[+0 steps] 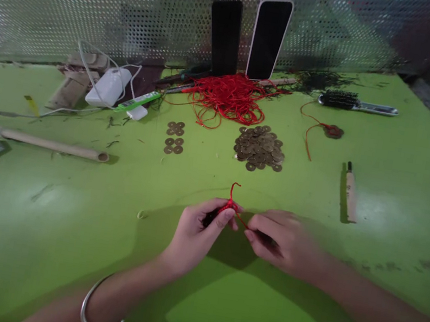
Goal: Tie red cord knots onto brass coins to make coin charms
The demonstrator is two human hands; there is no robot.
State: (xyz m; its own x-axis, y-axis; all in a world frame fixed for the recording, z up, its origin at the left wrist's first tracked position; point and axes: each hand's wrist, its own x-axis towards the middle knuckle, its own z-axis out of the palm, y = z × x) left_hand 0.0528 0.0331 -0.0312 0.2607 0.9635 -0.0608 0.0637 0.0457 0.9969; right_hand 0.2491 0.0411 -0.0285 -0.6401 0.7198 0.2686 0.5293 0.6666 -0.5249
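Note:
Near the front middle of the green table, my left hand (198, 231) pinches a knotted red cord (231, 203) between thumb and fingers. One short end of the cord sticks up above the thumb. A strand runs to the right into my right hand (281, 242), whose thumb and forefinger are closed on it. Whether anything else sits inside the left hand's grip is hidden. Beyond the hands lies a pile of bronze coins with holes (259, 147). Left of that pile, several more coins (175, 138) are set out in two small groups.
A tangle of red cord (232, 97) lies before two upright phones (268, 41) against a perforated metal screen. To the right are a hairbrush (358, 104), corded coins (332, 131) and a wooden-handled tool (350, 194). A bamboo tube (37, 140) and white charger (108, 86) lie left.

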